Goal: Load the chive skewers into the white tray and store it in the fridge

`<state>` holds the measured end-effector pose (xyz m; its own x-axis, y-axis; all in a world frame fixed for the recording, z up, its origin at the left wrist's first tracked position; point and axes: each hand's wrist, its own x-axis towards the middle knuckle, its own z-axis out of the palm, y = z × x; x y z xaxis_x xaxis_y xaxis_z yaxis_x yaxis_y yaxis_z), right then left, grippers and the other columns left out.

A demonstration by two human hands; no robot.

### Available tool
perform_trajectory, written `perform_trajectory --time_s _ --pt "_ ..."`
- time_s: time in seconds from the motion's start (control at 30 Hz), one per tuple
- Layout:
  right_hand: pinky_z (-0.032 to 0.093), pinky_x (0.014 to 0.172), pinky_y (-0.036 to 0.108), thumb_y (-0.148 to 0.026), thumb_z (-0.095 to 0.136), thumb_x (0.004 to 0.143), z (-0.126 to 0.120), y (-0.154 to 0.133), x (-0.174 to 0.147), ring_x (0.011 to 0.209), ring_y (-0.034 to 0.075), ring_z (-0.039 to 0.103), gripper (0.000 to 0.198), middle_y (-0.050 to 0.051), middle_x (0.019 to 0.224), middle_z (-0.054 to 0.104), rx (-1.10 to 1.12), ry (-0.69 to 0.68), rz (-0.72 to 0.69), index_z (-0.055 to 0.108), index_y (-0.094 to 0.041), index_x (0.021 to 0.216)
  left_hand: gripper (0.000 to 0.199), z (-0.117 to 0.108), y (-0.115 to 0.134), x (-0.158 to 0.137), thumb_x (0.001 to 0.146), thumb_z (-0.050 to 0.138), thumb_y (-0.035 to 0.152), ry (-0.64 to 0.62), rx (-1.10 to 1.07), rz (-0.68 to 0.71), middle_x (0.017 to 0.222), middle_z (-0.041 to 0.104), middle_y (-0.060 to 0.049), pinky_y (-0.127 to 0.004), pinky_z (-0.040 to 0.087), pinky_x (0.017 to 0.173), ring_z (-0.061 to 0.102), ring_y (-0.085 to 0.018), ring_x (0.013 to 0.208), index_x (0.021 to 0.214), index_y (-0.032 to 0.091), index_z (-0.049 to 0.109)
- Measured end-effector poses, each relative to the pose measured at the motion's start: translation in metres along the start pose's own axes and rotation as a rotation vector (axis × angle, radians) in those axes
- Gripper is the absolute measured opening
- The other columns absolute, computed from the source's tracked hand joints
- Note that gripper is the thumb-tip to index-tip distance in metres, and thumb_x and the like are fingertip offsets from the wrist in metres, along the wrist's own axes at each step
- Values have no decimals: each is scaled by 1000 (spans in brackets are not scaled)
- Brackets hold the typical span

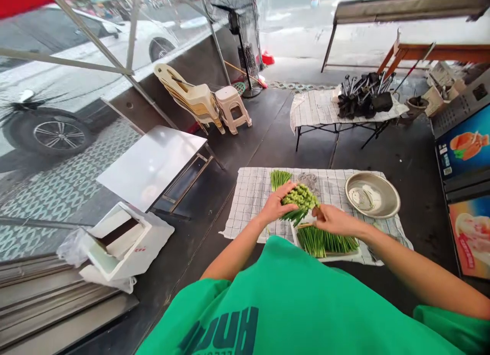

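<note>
Street-side food stall under awning: clear plastic sheeting facing parked car (49, 133), stacked plastic chairs (193, 100), folding tables (329, 110), drinks fridge (465, 156).

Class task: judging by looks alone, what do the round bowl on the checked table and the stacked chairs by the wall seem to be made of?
Bowl: probably metal, dull silvery sheen on a thin rim. Stacked chairs: likely moulded plastic, smooth matt cream, nested closely.

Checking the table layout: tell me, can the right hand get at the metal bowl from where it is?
Probably yes. The right hand rests by the green stalks, and the metal bowl sits just beyond it on the checked cloth, with nothing standing between them.
</note>
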<state>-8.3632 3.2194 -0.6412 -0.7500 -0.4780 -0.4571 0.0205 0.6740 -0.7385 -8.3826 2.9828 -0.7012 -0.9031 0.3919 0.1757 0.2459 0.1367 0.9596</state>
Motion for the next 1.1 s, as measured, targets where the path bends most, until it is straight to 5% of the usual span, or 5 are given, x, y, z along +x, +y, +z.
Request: perform_trajectory --time_s 0.17,0.37,0.57,0.8,1.1 --pt "29 55 27 -46 56 87 -31 -16 -6 57 12 41 34 -3 59 43 -133 92 -63 39 -22 69 128 -17 23 35 52 89 62 -133 203 199 167 16 -11 -58 -1 122 7 -41 153 158 33 24" --pt "22 45 22 -66 65 80 -71 -5 -18 48 7 29 51 -7 56 32 218 -295 -22 40 -22 71 107 -9 48 66 56 90 55 -324 45 236 163 28 -9 -63 8 119 17 -43 150 149 29 43" --pt "14 37 21 -74 66 75 -56 81 8 42 3 21 58 -8 55 36 444 -397 286 41 -22 71 85 75 -43 33 63 89 44 -139 -478 -333 129 64 -11 -50 42 108 59 -32 121 136 21 54" --pt "20 39 22 -71 72 71 29 194 33 43 6 30 58 -5 54 41 267 -500 392 42 -21 67 71 173 -123 -61 58 92 40 118 -899 -897 107 74 -14 -48 51 96 70 -30 98 118 14 65" --pt "18 42 24 -70 71 71 35 223 55 43 6 23 60 -8 51 31 311 -475 358 36 -22 63 66 172 -146 -48 55 94 37 164 -814 -1021 106 75 -15 -51 49 101 71 -30 101 111 14 69"
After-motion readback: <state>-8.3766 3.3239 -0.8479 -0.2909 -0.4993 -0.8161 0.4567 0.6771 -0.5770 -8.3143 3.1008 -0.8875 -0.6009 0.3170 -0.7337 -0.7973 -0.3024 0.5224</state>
